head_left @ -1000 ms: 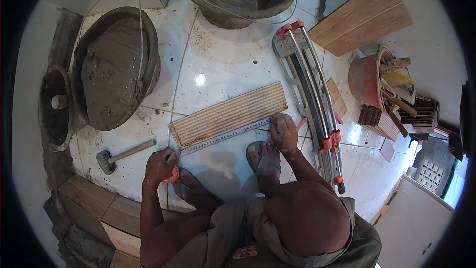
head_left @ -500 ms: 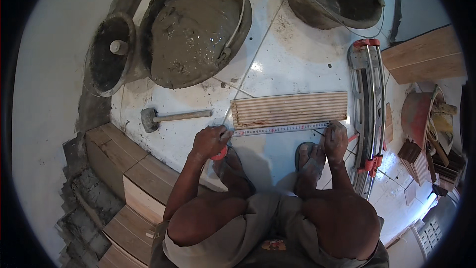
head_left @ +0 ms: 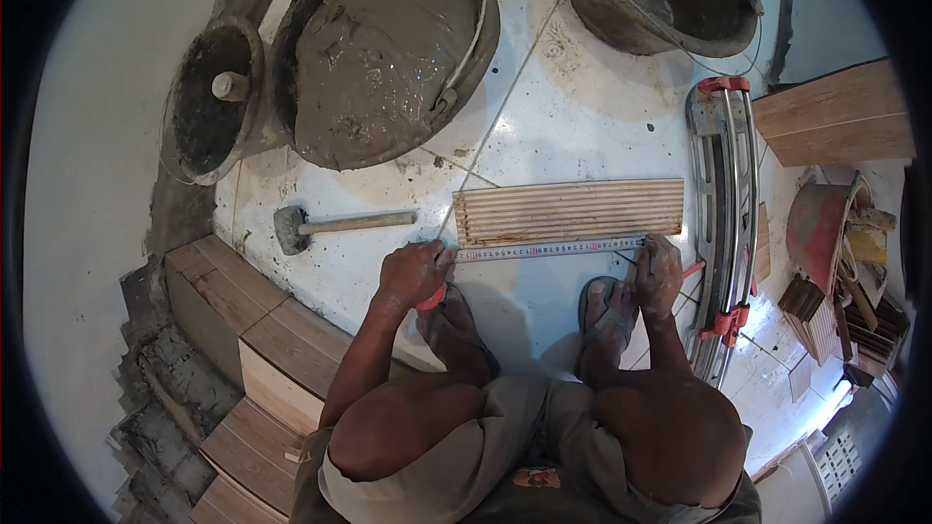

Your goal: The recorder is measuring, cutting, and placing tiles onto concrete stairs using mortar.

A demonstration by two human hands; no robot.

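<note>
A ribbed, light-brown tile strip [head_left: 571,212] lies on the white floor in front of my feet. Along its near edge runs the pulled-out blade of a tape measure [head_left: 549,250]. My left hand [head_left: 415,277] is closed around the red tape case, which shows only in part below the palm, near the strip's left end. At the strip's right end my right hand [head_left: 659,272] pinches the other end of the blade, its fingertips by the tile's near corner. A rubber mallet [head_left: 342,222] with a wooden handle rests on the floor left of the strip.
A big tub of wet mortar [head_left: 485,49] stands at the far left beside a smaller bucket [head_left: 254,116]. Another bucket [head_left: 582,15] is at the far right. A tile cutter [head_left: 728,213] lies right of the strip. Wood-look tiled steps [head_left: 277,315] rise at the left; scraps fill a broken red container [head_left: 814,228].
The tape blade has slid slightly against the tile's near edge, shifting a little right. Both hands keep their hold. The view has tilted slightly.
</note>
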